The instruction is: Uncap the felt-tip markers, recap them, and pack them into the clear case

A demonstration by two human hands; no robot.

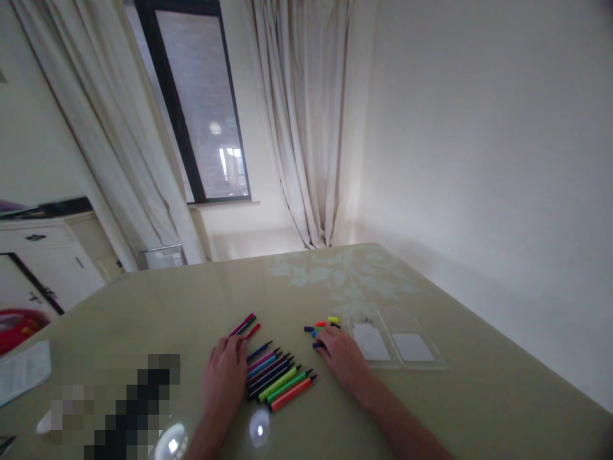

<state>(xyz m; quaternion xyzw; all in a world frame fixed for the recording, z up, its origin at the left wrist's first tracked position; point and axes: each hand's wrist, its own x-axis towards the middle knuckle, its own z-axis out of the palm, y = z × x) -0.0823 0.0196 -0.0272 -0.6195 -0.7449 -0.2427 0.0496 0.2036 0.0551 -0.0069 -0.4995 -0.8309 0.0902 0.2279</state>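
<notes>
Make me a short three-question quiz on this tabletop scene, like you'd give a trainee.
1. True or false: the right hand is nearer to the small pile of marker caps than the left hand is.

2. Multiple choice: what colour is the uncapped marker lying nearest the camera? A: dark blue. B: orange-red. C: lime.

3. Fill in the blank: as the camera sees it, the clear plastic case lies to the ____ of the caps.

Key: 1. True. 2. B. 3. Right.
</notes>
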